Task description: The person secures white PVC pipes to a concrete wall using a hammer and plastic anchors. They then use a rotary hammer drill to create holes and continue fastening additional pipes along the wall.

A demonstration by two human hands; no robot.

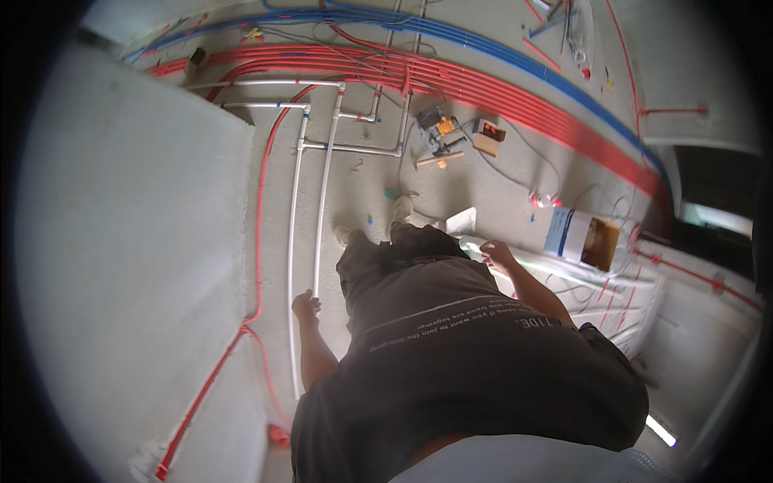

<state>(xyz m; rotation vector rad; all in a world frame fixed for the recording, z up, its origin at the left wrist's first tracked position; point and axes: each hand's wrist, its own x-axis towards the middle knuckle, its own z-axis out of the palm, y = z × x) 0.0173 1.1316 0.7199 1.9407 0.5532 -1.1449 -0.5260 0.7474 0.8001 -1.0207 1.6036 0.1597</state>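
Standing over a bare concrete floor (475, 173), the person reaches down with the left hand (305, 306), its fingers curled closed round the near end of a long white pipe (324, 189) that runs away across the floor to a tee among other white pipework. The right hand (498, 256) rests on a second pale pipe (555, 270) lying beside a cardboard box (585, 238); whether its fingers close round that pipe I cannot tell. The long white pipe looks like light plastic tubing: easy to lift, smooth and somewhat slippery, stiff over a short span but likely to bow and whip if raised by one end only. A hold nearer its middle, or one at each end, would probably steady it. Red conduits (483, 88) and blue conduits (499, 48) sweep along the far side.
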